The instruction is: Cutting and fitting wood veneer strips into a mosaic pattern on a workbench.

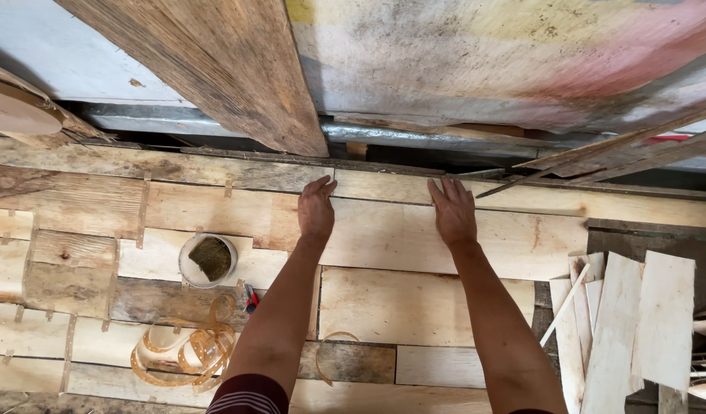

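Patchwork of thin, rough veneer sheets (100, 253). In the middle, pale rectangular sheet (391, 238), under both palms. Left hand (316, 211) and right hand (453, 213) flat, fingers straight, gripping nothing. Nearby: round cup (208, 261), curled tape (185, 349).

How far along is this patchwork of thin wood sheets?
Done: the left part of the veneer sheet is already joined with short tape strips. In hand: the left hand and right hand press flat on a pale piece at the far edge. Left: loose pieces are stacked at right, and tape coils lie unused.
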